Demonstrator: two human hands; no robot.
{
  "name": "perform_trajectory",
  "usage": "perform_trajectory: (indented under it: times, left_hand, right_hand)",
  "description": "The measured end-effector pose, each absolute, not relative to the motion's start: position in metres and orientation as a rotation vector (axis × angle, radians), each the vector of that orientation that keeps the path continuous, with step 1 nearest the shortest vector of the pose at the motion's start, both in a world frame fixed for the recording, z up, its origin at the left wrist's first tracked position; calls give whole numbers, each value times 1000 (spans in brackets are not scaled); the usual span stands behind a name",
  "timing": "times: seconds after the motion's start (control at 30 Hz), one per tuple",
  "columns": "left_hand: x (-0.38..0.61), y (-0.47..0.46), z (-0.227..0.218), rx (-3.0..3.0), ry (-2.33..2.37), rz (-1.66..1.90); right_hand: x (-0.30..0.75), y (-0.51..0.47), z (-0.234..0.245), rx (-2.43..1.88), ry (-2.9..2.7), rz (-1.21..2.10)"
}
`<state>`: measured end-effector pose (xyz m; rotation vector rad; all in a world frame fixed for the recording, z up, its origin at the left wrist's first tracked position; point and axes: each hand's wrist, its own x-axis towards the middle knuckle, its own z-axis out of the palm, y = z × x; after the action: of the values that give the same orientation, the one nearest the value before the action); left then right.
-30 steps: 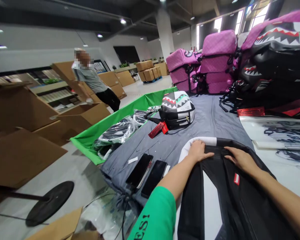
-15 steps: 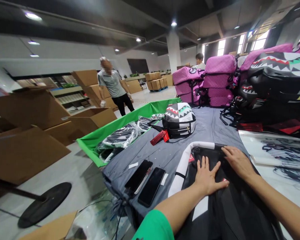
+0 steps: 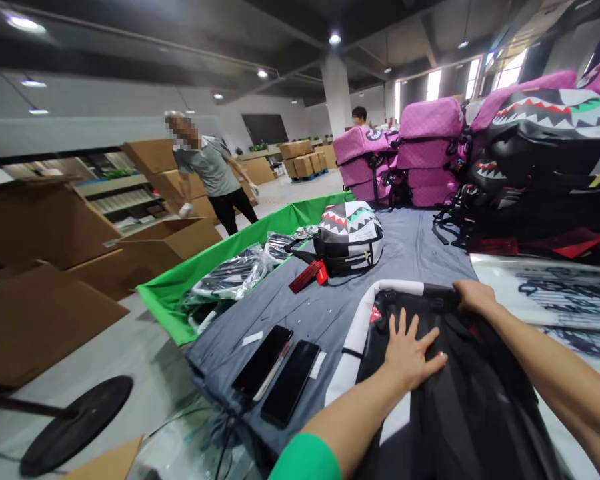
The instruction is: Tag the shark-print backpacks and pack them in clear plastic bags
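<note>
A black backpack (image 3: pixel 460 407) with a white edge lies flat on the grey cloth-covered table (image 3: pixel 330 300) in front of me. My left hand (image 3: pixel 410 353) rests on it palm down with fingers spread. My right hand (image 3: pixel 473 295) is curled over the backpack's far top edge, gripping it. Beyond them stands a shark-mouth patterned backpack (image 3: pixel 353 233) with a red tag (image 3: pixel 307 275) lying beside it.
Two dark phones (image 3: pixel 277 370) lie near the table's left edge. A green bin (image 3: pixel 200 267) holds bagged backpacks. Pink backpacks (image 3: pixel 405 153) and dark shark-print ones (image 3: pixel 545 153) are stacked at the back right. Cardboard boxes (image 3: pixel 45 267) and a person (image 3: pixel 207 177) stand left.
My right hand has slid up to the backpack's top edge and closed over it. My left hand stays flat on the backpack. The person on the left has stepped a little leftward.
</note>
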<state>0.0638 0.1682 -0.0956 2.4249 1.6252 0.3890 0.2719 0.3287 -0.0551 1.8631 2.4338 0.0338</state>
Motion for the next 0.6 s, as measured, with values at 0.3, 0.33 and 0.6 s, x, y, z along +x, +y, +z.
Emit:
perform_trajectory:
  times: [0.3, 0.33, 0.6]
  left_hand:
    - [68, 183, -95, 2473, 1682, 369]
    - [67, 185, -93, 2446, 1660, 373]
    - [31, 135, -37, 2517, 984, 380]
  right_hand:
    - [261, 143, -54, 1487, 3018, 86]
    - [252, 115, -60, 1419, 3120, 129]
    - [199, 85, -110, 1387, 3014, 144]
